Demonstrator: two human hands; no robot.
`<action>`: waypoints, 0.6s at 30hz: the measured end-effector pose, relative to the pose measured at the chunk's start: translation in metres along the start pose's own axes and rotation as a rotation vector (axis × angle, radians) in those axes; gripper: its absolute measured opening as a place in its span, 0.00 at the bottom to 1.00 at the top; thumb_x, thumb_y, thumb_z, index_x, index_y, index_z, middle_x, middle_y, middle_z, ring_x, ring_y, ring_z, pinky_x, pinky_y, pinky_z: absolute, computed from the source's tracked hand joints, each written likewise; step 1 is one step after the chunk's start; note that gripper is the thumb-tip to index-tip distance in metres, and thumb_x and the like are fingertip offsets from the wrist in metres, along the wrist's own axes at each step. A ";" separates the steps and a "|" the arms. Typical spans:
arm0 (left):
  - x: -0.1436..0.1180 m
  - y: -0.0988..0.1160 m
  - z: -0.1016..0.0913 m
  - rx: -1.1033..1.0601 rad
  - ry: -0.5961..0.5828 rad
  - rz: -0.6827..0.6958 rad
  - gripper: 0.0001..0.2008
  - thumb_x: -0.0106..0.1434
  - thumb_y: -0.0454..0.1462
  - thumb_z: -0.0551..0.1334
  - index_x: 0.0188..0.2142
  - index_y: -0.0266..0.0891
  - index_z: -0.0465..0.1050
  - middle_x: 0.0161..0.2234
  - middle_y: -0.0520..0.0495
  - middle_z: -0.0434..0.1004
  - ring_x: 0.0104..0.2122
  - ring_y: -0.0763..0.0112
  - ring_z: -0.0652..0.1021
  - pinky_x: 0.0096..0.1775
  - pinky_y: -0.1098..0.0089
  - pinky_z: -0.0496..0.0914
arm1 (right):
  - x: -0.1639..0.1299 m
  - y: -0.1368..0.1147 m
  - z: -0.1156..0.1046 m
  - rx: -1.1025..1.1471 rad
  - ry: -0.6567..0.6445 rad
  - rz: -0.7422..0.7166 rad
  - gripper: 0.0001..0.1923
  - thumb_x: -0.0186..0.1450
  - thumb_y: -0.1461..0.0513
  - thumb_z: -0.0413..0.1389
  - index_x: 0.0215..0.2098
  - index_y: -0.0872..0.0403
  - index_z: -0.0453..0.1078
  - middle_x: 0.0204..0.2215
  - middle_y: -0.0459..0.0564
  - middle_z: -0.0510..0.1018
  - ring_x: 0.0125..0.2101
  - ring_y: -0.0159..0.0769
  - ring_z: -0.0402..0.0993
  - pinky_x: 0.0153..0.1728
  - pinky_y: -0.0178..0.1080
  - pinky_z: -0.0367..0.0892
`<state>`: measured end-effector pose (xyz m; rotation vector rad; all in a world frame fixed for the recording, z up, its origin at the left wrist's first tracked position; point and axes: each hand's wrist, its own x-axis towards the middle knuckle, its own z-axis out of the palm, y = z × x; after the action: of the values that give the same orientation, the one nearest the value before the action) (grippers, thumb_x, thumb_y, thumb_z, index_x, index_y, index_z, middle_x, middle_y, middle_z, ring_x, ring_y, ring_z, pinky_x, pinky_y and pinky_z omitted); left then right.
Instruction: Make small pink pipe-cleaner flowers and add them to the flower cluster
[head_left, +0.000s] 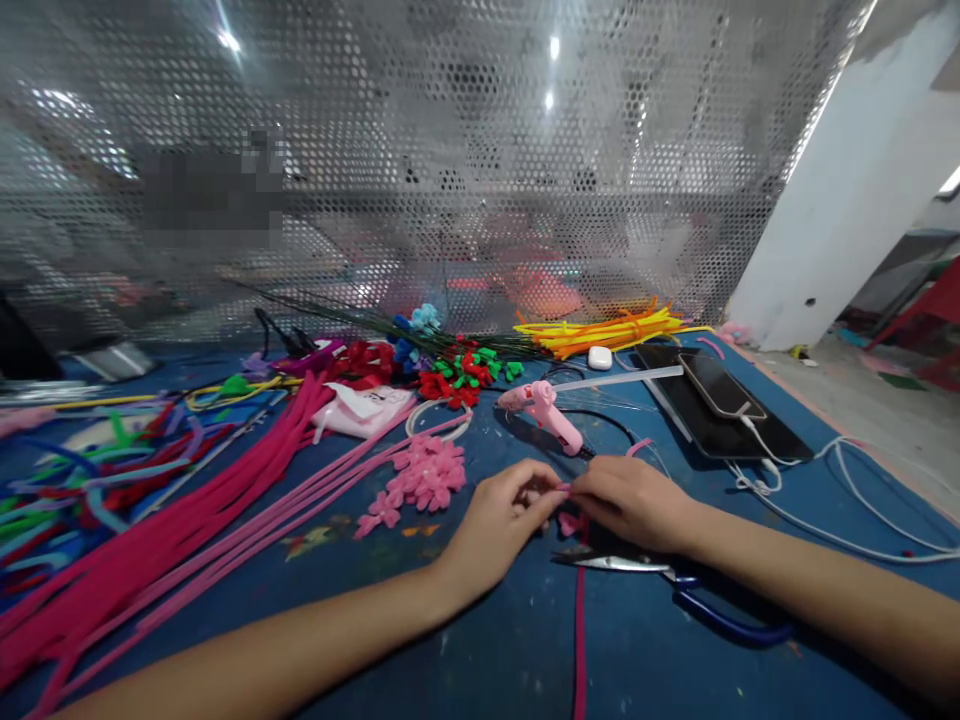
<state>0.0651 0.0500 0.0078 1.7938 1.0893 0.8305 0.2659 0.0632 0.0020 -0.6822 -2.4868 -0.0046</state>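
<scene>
Left hand: the left hand (499, 520) rests on the blue table (480, 650), fingers curled, thumb and fingertips pinching one end of a small pink pipe-cleaner piece (564, 490).
Right hand: the right hand (634, 500) meets the left at the middle of the view, knuckles up, fingertips closed on the same pink piece from the other side.
Pink piece: held between both hands just above the table; its shape is too small to make out. A small pink flower (568, 523) lies just under the hands.
Long pink stem: a dark pink pipe cleaner (580, 640) runs from under the hands straight toward the near edge.
Scissors: scissors (660, 580) with blue handles lie on the table under the right wrist, blades pointing left.
Glue gun: a pink glue gun (544, 410) lies just beyond the hands, with a glue stick pointing right and a black cord curving off.
Finished flowers: a heap of light pink flowers (424, 475) sits left of the left hand.
Pink bundle: a bundle of long pink pipe cleaners (187, 520) fans across the left side.
Other colours: red and green flowers (465, 375) lie behind the glue gun; yellow and orange pipe cleaners (600, 330) lie at the far right.
Electronics: a phone (720, 385) rests on a dark tablet (720, 430), white cable (840, 510) trailing right; a white earbud case (599, 357) sits nearby.
Backdrop: a perforated metal screen (450, 150) stands behind the table.
</scene>
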 end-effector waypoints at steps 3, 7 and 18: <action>-0.001 0.000 0.000 0.047 -0.037 0.039 0.10 0.62 0.41 0.59 0.33 0.38 0.75 0.27 0.50 0.74 0.24 0.73 0.73 0.29 0.73 0.65 | -0.004 -0.003 0.001 -0.068 0.006 -0.013 0.12 0.69 0.63 0.44 0.35 0.57 0.67 0.24 0.48 0.71 0.26 0.32 0.66 0.27 0.33 0.59; 0.000 -0.003 0.000 -0.053 0.010 -0.027 0.11 0.63 0.43 0.57 0.33 0.37 0.71 0.22 0.53 0.71 0.21 0.74 0.70 0.24 0.75 0.62 | -0.004 -0.006 -0.004 -0.140 0.073 -0.019 0.09 0.68 0.65 0.46 0.40 0.58 0.67 0.30 0.52 0.74 0.32 0.33 0.68 0.32 0.35 0.63; 0.007 -0.010 -0.001 -0.134 0.062 -0.009 0.12 0.65 0.45 0.53 0.33 0.38 0.63 0.21 0.56 0.67 0.18 0.77 0.66 0.23 0.76 0.60 | 0.003 -0.027 -0.023 -0.266 -0.188 -0.627 0.09 0.67 0.65 0.49 0.39 0.56 0.72 0.38 0.49 0.75 0.37 0.34 0.69 0.38 0.40 0.62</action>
<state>0.0638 0.0590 -0.0003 1.6608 1.0552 0.9365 0.2627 0.0383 0.0265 0.0280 -2.8068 -0.5313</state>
